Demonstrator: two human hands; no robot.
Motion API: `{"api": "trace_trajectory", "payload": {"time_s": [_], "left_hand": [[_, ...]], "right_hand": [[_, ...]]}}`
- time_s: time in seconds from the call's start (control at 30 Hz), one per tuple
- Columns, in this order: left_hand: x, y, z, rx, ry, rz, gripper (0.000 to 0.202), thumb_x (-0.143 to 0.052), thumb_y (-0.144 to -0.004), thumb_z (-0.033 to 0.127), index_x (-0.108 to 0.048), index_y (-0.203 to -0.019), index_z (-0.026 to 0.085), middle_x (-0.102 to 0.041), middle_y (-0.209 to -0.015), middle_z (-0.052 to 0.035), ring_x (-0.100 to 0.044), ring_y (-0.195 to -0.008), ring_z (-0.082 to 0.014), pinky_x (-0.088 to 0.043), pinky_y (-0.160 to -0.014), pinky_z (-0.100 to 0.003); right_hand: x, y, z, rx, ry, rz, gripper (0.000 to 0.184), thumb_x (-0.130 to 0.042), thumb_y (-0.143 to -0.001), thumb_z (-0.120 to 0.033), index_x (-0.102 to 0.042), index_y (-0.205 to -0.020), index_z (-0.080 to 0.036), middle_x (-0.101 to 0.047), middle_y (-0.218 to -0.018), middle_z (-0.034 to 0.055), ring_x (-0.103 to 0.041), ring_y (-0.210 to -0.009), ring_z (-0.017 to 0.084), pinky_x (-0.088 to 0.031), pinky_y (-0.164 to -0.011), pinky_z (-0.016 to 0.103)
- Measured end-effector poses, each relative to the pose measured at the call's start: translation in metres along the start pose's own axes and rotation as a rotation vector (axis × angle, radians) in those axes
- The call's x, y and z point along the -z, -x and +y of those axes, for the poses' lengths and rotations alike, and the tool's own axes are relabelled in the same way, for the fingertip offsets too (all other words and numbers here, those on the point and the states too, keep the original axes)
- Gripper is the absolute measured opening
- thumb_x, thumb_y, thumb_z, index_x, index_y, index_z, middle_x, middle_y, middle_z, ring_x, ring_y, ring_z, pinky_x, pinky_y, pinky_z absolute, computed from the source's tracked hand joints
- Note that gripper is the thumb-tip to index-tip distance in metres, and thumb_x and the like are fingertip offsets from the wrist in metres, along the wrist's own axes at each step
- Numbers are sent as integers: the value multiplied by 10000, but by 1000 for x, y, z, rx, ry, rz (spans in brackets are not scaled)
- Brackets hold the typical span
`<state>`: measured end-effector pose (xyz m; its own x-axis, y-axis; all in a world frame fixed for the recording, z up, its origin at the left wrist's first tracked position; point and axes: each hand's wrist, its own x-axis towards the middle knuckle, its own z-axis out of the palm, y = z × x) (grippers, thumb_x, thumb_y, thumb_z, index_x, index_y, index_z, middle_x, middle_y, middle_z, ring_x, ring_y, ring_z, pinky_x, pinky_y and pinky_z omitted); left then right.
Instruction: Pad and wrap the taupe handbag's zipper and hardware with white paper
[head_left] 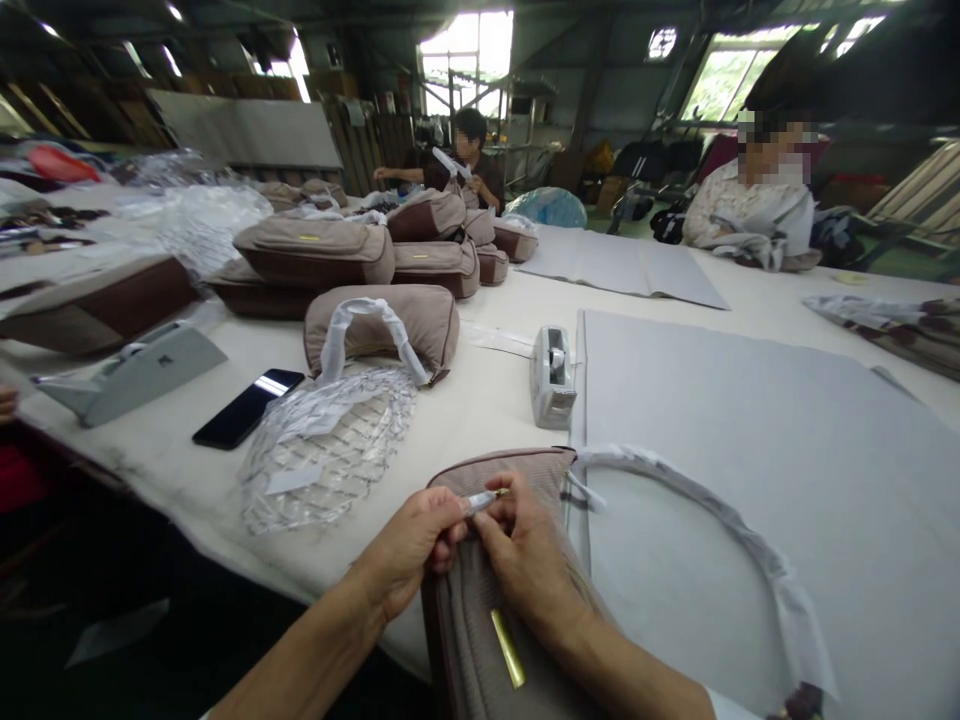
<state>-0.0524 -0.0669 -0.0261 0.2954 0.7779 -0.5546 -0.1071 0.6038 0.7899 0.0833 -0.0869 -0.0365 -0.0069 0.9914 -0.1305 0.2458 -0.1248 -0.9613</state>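
A taupe handbag (480, 640) with a gold bar plate lies at the table's near edge, its strap wrapped in white paper and curving off to the right. My left hand (409, 555) and my right hand (529, 560) meet at the bag's top edge. Both pinch a small zipper pull (484, 499) wrapped in clear plastic or tape. The fingers of both hands are closed around it.
A tape dispenser (553, 377) stands just beyond the bag. Grey paper sheets (750, 430) cover the table's right. A black phone (247, 408), netting wrap (330, 450) and several finished bags (382, 325) lie to the left. Two people sit at the far side.
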Motion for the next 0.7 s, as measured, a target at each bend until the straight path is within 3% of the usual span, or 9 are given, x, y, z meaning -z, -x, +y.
{"api": "trace_trajectory", "payload": {"time_s": [0.2,0.4,0.57,0.7], "left_hand": [[3,-1,-6,107,210,-27,298,-671,-634,338,-434,-706,172,-436,-475,89,-297,-352,-10,-171,-381,-147],[4,-1,-6,142,229,-25,319,-653,-665,369,-387,-669,192,-391,-430,99,-270,-323,-17,-149,-359,-146],[7,1,-12,114,230,-36,388,-692,-653,421,-377,-669,195,-383,-441,105,-257,-337,-13,-148,-358,-141],[4,1,-11,46,174,-57,450,-704,-644,501,-379,-667,191,-383,-460,104,-244,-356,-11,-149,-360,-138]], "right_hand": [[0,3,9,352,394,15,186,-434,-889,-147,-578,-1001,-185,-669,-848,41,-618,-743,175,-418,-679,276],[10,-10,14,852,881,85,211,-401,-871,-81,-558,-766,-175,-570,-624,8,-520,-560,151,-316,-549,283],[12,-17,11,946,974,44,177,-412,-882,-84,-555,-831,-173,-561,-635,-1,-502,-562,155,-322,-551,286],[7,-18,12,959,938,-7,222,-395,-877,-97,-529,-722,-181,-551,-602,7,-494,-530,155,-341,-536,293]]}}
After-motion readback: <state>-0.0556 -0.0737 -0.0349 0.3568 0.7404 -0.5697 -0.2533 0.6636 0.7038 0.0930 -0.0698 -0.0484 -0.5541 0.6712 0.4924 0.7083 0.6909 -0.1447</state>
